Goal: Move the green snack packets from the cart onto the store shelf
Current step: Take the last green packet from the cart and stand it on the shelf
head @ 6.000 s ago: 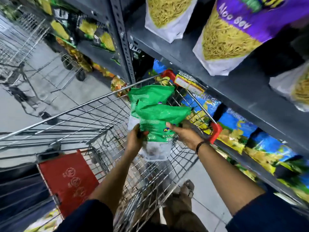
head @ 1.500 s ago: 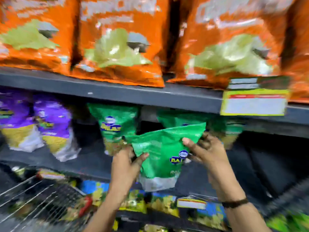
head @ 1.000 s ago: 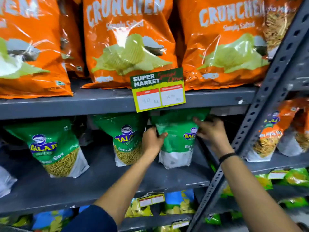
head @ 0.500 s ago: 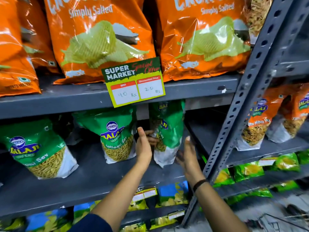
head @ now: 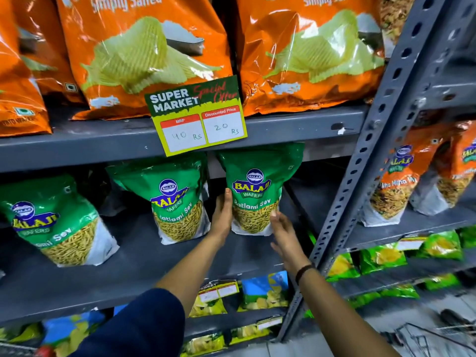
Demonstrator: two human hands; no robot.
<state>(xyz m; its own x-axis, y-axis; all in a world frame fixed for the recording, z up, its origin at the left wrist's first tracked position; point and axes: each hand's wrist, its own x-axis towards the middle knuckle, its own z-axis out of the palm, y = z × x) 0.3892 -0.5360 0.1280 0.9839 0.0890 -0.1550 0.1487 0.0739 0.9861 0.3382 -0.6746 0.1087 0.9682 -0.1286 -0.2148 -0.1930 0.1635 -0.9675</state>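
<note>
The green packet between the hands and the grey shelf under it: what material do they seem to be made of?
The green packet looks like thin glossy plastic film: it creases, catches light, and has a clear lower window showing the yellow strands inside. The grey shelf appears to be painted metal with a matte finish; the perforated upright beside it and a chip in the paint on the upper shelf edge suggest steel.

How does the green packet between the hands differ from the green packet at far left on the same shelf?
The right green packet stands upright and faces front; the far-left green packet tilts, its top leaning left. The right green packet has the left hand flat against its side and the right hand at its lower corner; the far-left green packet stands untouched. Both are green Balaji sev packets on the same grey shelf.
</note>
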